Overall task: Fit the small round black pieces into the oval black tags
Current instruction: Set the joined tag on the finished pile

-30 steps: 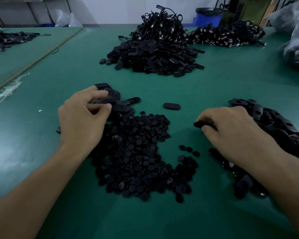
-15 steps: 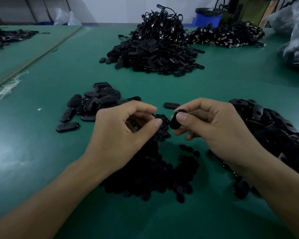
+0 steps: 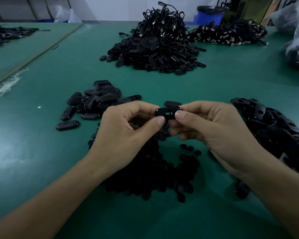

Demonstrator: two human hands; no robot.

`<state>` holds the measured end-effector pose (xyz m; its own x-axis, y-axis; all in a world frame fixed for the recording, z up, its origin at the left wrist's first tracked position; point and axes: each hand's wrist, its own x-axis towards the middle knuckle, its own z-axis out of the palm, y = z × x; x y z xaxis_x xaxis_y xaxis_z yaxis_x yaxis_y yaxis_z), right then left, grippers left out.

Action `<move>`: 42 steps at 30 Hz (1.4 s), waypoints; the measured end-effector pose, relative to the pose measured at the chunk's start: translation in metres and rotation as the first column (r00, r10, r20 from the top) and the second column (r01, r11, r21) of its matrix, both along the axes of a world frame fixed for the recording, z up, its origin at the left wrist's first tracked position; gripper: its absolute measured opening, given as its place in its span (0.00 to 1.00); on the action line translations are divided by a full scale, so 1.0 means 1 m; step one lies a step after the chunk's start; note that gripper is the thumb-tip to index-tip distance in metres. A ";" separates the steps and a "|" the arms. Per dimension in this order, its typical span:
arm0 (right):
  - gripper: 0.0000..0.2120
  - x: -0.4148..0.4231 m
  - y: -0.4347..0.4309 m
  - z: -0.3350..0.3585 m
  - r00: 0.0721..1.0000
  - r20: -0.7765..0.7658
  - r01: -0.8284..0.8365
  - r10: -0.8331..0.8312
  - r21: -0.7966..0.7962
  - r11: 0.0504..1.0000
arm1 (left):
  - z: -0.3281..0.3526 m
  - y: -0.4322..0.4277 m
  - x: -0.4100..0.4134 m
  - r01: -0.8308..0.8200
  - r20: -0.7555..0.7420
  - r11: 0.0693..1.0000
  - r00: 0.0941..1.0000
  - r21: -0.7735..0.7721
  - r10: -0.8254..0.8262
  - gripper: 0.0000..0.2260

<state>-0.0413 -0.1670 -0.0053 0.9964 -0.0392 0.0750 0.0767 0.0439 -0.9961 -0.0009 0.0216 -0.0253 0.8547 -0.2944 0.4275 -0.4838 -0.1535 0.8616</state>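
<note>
- A green surface fills the view, with a pale wall and a blue bin at its far edge.
- At the far centre sits a tall heap of corded tags; a lower heap lies just to its right.
- Nearer, on the left, a loose cluster of oval tags lies flat, a few strays apart from it.
- A dark pile of round pieces spreads under and between the two wrists.
- Another pile of oval tags runs along the right edge.
- The left hand and the right hand meet above the round pieces, raised off the surface.
- Between them is one oval tag, held level, a small slot showing in its face.
- The left fingers pinch its left end between thumb and forefinger; the right fingers pinch its right end the same way.
- Whether a round piece is in the tag cannot be told.
- A single tag lies on the surface just behind the held one.
</note>
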 end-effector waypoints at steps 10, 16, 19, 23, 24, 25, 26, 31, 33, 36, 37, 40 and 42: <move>0.09 0.002 0.002 -0.007 0.987 0.160 0.082 -0.036 -0.288 0.954 | -0.001 0.000 -0.001 -0.003 0.007 1.000 1.000 0.009 0.003 0.02; 0.08 0.002 0.003 -0.009 0.963 0.265 0.157 -0.049 -0.406 0.900 | -0.002 0.002 -0.002 0.011 0.009 0.998 1.000 0.069 -0.012 0.05; 0.06 0.001 0.004 -0.009 0.955 0.296 0.149 0.010 -0.509 0.848 | -0.005 0.002 -0.003 -0.020 0.093 0.988 0.996 0.152 0.006 0.08; 0.08 0.000 0.008 -0.011 0.959 0.278 0.083 0.044 -0.430 0.899 | -0.003 0.002 -0.003 -0.099 0.205 0.971 0.977 0.217 0.054 0.10; 0.11 0.001 0.008 -0.011 0.962 0.271 0.069 0.044 -0.393 0.917 | -0.003 0.003 -0.002 -0.105 0.190 0.973 0.980 0.207 0.065 0.10; 0.14 0.001 0.007 -0.012 0.965 0.259 0.064 0.039 -0.378 0.924 | -0.004 0.003 -0.001 -0.109 0.166 0.975 0.983 0.192 0.077 0.09; 0.15 0.001 0.007 -0.013 0.968 0.248 0.072 0.030 -0.392 0.917 | -0.004 0.004 -0.001 -0.117 0.145 0.976 0.985 0.181 0.092 0.08; 0.08 0.002 0.001 -0.016 0.958 0.278 0.200 0.067 -0.822 0.534 | -0.004 0.003 0.000 -0.176 0.064 0.977 0.983 0.118 0.169 0.03; 0.12 0.002 0.002 -0.016 0.975 0.196 0.134 0.108 -0.896 0.422 | -0.002 0.003 0.001 -0.209 0.032 0.974 0.978 0.084 0.207 0.05; 0.15 0.003 0.006 -0.013 0.979 0.140 0.079 0.151 -0.934 0.349 | 0.001 0.002 0.002 -0.212 -0.012 0.977 0.977 0.036 0.212 0.05; 0.14 0.003 0.007 -0.012 0.978 0.138 0.077 0.157 -0.935 0.345 | 0.001 0.003 0.002 -0.220 -0.010 0.975 0.975 0.032 0.220 0.05; 0.12 0.005 0.007 -0.012 0.978 0.150 0.091 0.147 -0.934 0.346 | 0.003 0.004 0.003 -0.235 -0.025 0.972 0.972 -0.003 0.235 0.04; 0.10 0.006 0.007 -0.014 0.976 0.163 0.102 0.143 -0.925 0.365 | 0.004 0.004 0.004 -0.226 -0.084 0.971 0.972 -0.079 0.219 0.04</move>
<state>-0.0353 -0.1600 -0.0191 0.9543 0.1968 0.2247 0.2703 -0.8894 -0.3688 0.0032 0.0256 -0.0218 0.9248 -0.0573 0.3760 -0.3801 -0.1721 0.9088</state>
